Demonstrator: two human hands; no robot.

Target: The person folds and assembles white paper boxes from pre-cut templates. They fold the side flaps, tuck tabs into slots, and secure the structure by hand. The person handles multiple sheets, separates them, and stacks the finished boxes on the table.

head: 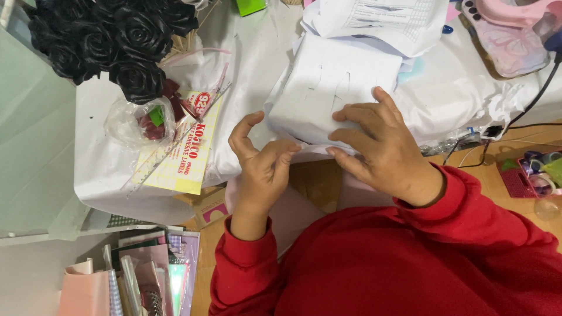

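Note:
A box wrapped in white paper (328,88) lies on the white-covered table (105,158) in front of me. My right hand (380,143) rests flat on the box's near right corner, fingers spread and pressing the paper down. My left hand (260,164) hovers at the box's near left edge, thumb raised and fingers curled, pinching at the paper fold there. Both arms are in red sleeves.
A bouquet of black roses (111,41) sits at the far left. A yellow label packet (181,152) with a clear ruler and a small plastic bag (140,123) lie left of the box. Printed sheets (380,23) lie behind it. Cables (527,111) and a pink tape dispenser (509,35) are right. Wrapping rolls (140,275) stand on the floor.

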